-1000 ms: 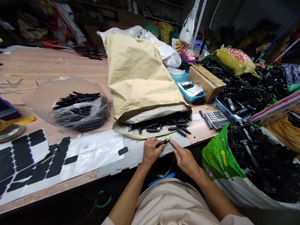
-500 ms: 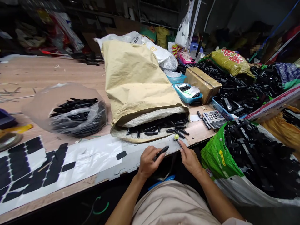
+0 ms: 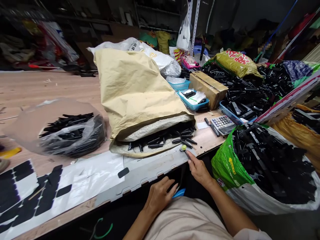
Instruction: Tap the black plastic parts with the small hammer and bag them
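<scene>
My right hand (image 3: 200,168) is closed around the dark handle of a small tool (image 3: 184,149) with a round yellow-green head. That head is over the grey strip at the table's front edge, just before the open paper sack (image 3: 140,96). Several slim black tapered pieces (image 3: 155,145) lie in and at the sack's mouth. My left hand (image 3: 161,195) is low, below the table edge and near my lap. A gap shows between its thumb and fingers, and I see nothing in it.
On the left are a plastic bag of black strips (image 3: 72,133) and sheets of black stickers (image 3: 50,190). A calculator (image 3: 222,124) and blue baskets (image 3: 193,103) stand to the right. A green-and-white sack (image 3: 225,163) full of black parts is beside my right arm.
My left hand has dropped below the table edge, and the black tapered piece it held is out of sight. My right hand still holds the tool. The view has shifted slightly right.
</scene>
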Tool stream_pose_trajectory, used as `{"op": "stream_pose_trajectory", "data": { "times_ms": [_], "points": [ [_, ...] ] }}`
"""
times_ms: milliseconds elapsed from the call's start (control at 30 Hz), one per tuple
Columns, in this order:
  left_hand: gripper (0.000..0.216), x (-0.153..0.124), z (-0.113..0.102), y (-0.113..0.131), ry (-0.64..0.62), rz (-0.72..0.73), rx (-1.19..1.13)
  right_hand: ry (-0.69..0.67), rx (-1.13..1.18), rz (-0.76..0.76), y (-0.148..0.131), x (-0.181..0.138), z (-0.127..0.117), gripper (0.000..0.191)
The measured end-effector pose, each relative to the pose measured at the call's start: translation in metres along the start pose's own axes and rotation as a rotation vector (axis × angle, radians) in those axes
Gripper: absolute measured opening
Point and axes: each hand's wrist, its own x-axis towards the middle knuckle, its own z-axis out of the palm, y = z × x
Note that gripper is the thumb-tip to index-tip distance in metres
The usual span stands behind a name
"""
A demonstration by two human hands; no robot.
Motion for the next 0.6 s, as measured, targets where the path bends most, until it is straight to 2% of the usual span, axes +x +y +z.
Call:
{"op": "stream_pose_trajectory", "data": {
  "times_ms": [100, 167, 233, 333, 467, 533, 600],
  "points": [
    [0.022, 0.050, -0.011, 0.008, 0.167, 0.015, -0.025, 0.034, 0.098, 0.000, 0.010, -0.002, 0.007, 0.050],
    [0.025, 0.093, -0.015, 0.006, 0.203, 0.007, 0.010, 0.060, 0.124, -0.009, 0.015, -0.003, 0.013, 0.050],
    [0.029, 0.134, -0.015, 0.000, 0.136, 0.059, 0.074, 0.080, 0.138, -0.030, 0.019, -0.003, 0.017, 0.050],
    [0.030, 0.178, -0.011, -0.006, -0.053, 0.162, 0.204, 0.098, 0.162, -0.062, 0.022, -0.002, 0.020, 0.050],
    [0.023, 0.200, -0.003, -0.005, -0.272, 0.192, 0.291, 0.101, 0.179, -0.069, 0.023, -0.002, 0.021, 0.050],
    [0.021, 0.199, -0.002, -0.006, -0.294, 0.164, 0.271, 0.101, 0.181, -0.066, 0.023, -0.002, 0.021, 0.050],
    [0.021, 0.192, -0.004, -0.009, -0.241, 0.112, 0.179, 0.104, 0.179, -0.063, 0.023, -0.002, 0.021, 0.050]
  ]
}}
